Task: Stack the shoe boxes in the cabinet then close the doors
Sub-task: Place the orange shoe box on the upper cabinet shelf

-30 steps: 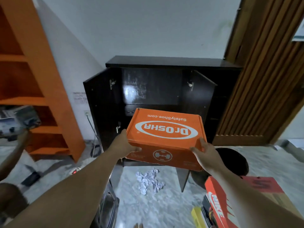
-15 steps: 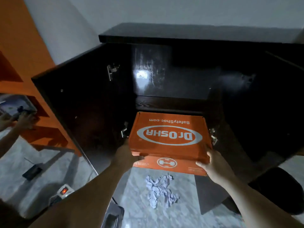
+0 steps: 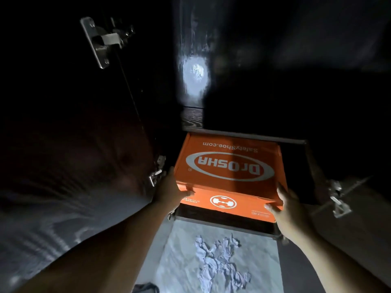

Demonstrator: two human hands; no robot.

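Dark cabinet interior, orange Dr.OSHA shoe box between both hands.

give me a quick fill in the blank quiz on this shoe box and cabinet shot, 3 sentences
1. The shoe box held at the cabinet is ____ in colour.
2. The box is gripped by ____ hands, the left hand and the right hand.
3. Crumpled ____ lies on the floor below the box.

Missing words: orange; two; paper
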